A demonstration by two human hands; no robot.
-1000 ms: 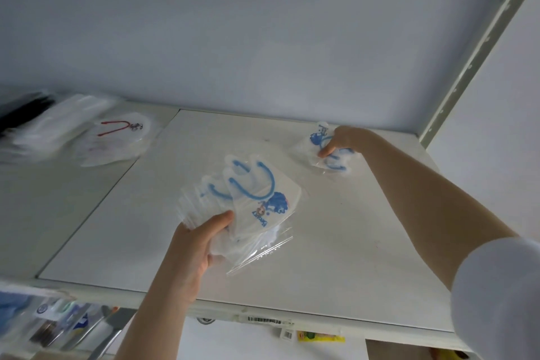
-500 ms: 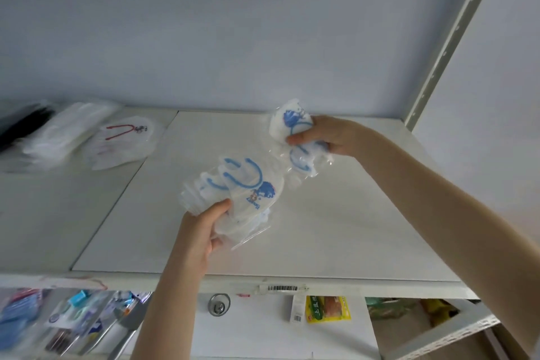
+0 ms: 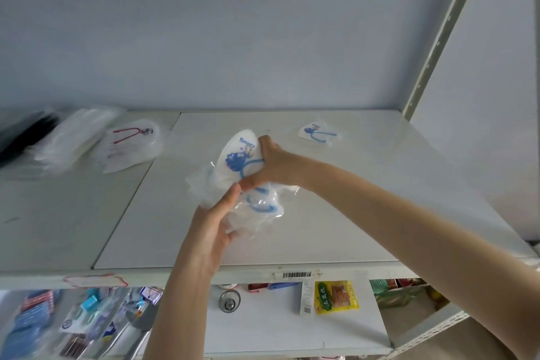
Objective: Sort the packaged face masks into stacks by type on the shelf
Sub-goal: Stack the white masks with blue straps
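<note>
Above the middle of the white shelf (image 3: 350, 213), the left hand (image 3: 216, 222) grips a crumpled bundle of blue-strap mask packets (image 3: 260, 207), fingers curled beneath and thumb on top. The right hand (image 3: 271, 164) pinches one blue-printed packet (image 3: 238, 155), tilted up on edge against the bundle's twelve o'clock side. A lone blue-strap packet (image 3: 317, 134) lies flat at two o'clock from the hands. At ten o'clock sit the red-strap stack (image 3: 131, 146), the plain white stack (image 3: 76, 137) and the black stack (image 3: 23, 134).

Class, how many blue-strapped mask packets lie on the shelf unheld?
1: a blue-strapped packet near the back right of the shelf. The left hand and right hand hold a bundle of others, too overlapped to count.
</note>
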